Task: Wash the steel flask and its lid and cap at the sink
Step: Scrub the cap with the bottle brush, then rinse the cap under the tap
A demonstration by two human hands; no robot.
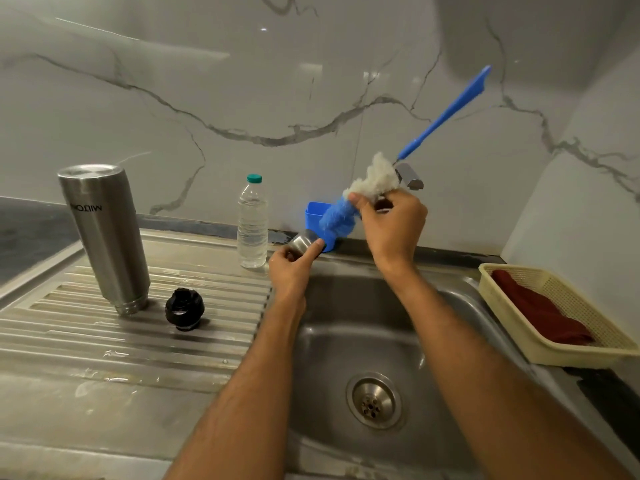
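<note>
Standing inverted on drainboard (69,344), flask (104,237) tilts slightly left

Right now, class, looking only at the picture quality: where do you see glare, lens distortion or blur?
Head view: soft glare patches shine on the glossy marble wall; the wide-angle lens bows the counter edge and leans the upturned steel flask; the blue brush handle looks slightly smeared; the sink basin is evenly lit, with wet highlights on the drainboard.
</note>
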